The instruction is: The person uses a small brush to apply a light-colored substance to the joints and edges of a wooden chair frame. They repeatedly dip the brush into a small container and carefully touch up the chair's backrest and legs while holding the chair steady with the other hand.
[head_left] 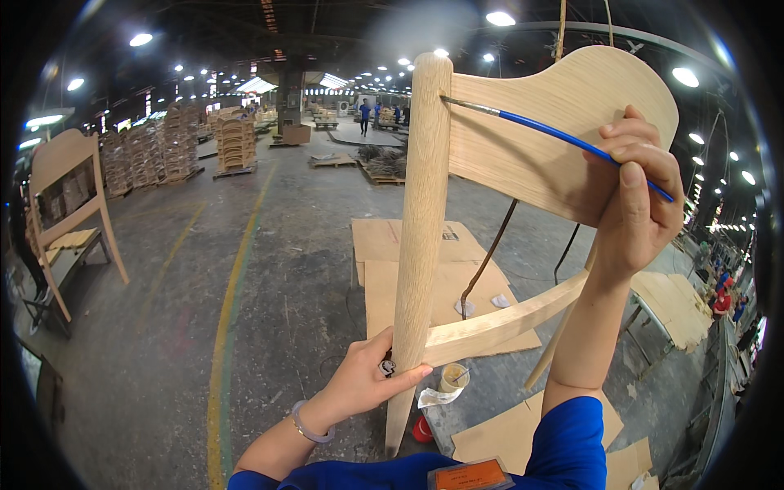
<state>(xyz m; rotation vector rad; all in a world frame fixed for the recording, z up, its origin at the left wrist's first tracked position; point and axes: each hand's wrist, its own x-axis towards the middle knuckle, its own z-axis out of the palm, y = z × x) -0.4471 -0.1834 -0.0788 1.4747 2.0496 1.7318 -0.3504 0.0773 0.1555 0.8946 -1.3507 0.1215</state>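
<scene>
A pale wooden chair frame (422, 196) stands in front of me, with a broad curved backrest panel (531, 122) and a lower curved rail (498, 328). My right hand (641, 192) pinches a thin blue-handled paintbrush (555, 133). The brush tip touches the post near its top, by the joint with the backrest. Lower down, my left hand (367, 371) grips the same post where the rail meets it, thumb laid across the front. Behind the post stands a small cup (454, 377) with a stick in it, a white cloth beside it.
Cardboard sheets (384, 286) lie behind and below the chair. A red round object (422, 429) sits near the post's foot. Another chair frame (67, 212) rests on a bench at the left. Stacked chair parts (235, 145) and several people (365, 116) are farther back.
</scene>
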